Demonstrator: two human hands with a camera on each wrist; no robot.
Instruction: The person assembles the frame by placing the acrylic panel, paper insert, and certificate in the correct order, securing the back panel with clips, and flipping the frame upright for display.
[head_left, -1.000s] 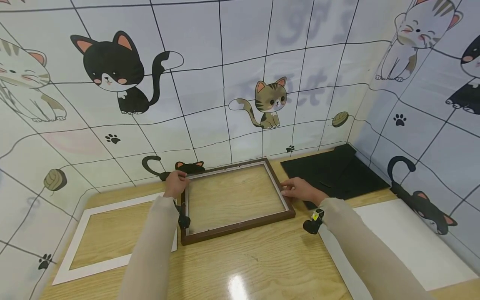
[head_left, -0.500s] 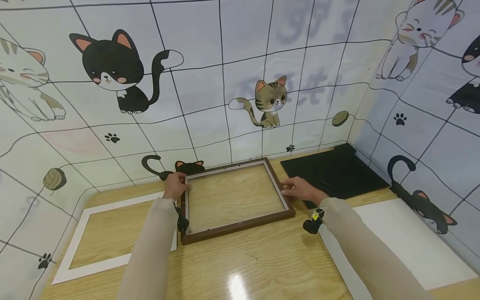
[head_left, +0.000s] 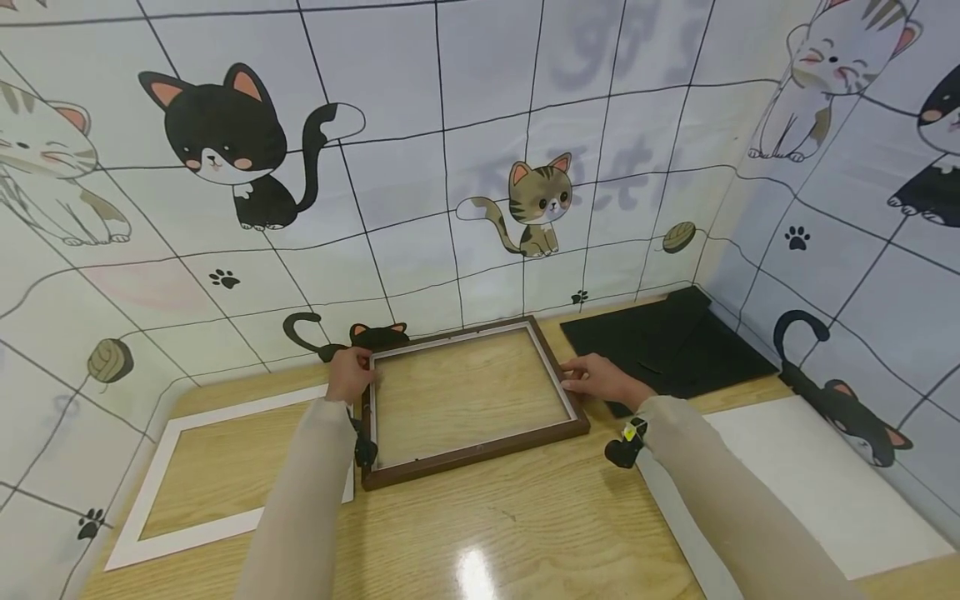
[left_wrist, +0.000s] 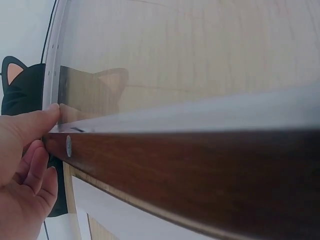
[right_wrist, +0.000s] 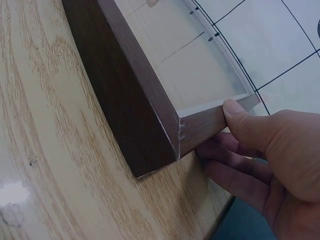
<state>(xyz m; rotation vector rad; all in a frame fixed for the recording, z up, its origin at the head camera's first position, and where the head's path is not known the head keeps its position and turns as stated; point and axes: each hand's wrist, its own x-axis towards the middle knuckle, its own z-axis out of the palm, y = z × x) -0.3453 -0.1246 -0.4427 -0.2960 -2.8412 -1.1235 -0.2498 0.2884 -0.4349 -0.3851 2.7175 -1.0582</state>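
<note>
A brown wooden picture frame (head_left: 480, 452) lies on the table in the middle of the head view, with a clear pane (head_left: 465, 392) inside its pale inner edge. At its far left corner, my left hand (head_left: 351, 374) pinches the frame; in the left wrist view the thumb (left_wrist: 42, 120) sits on the top edge and the other fingers curl below. My right hand (head_left: 603, 380) pinches the frame's right side. The right wrist view has that thumb (right_wrist: 237, 117) on top of the brown rail (right_wrist: 202, 127), fingers tucked underneath.
A white mat border (head_left: 172, 492) lies on the table left of the frame. Behind my right hand is a black backing board (head_left: 697, 350). Under my right forearm lies a white sheet (head_left: 832, 483). A cat-patterned cloth wall (head_left: 405, 192) stands close behind the frame.
Almost nothing differs. My left hand has shifted slightly left and down at the frame's corner; the right hand and the picture frame stay where they were.
</note>
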